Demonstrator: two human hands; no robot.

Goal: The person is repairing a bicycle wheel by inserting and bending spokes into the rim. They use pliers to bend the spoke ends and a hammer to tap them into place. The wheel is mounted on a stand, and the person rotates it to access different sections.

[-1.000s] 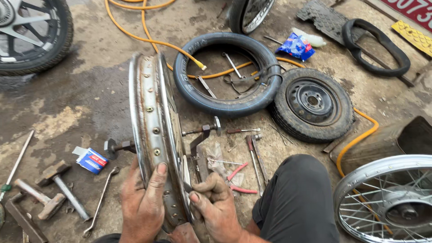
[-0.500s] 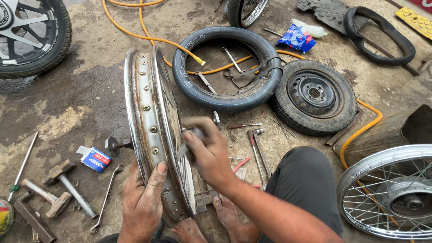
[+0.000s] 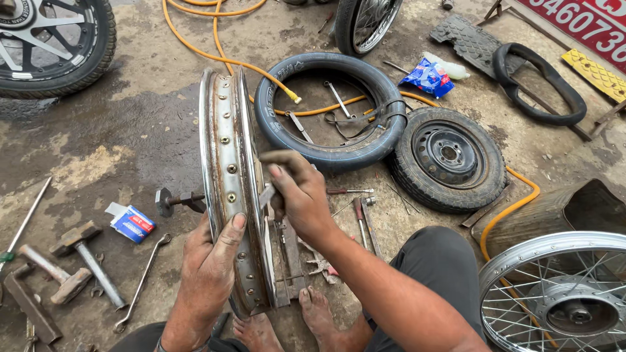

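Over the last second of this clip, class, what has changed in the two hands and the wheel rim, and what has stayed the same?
The right hand left its low spot by the left hand and rose along the wheel rim to mid-height, where it now presses a small flat tool against the rim's side. The left hand kept its grip on the lower rim, which stayed upright. The tyre, hammers and spanner lie unmoved.

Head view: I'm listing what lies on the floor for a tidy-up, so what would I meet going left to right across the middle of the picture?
Hammers → small blue box → spanner → left hand on the upright chrome rim → right hand → small black wheel → spoked wheel.
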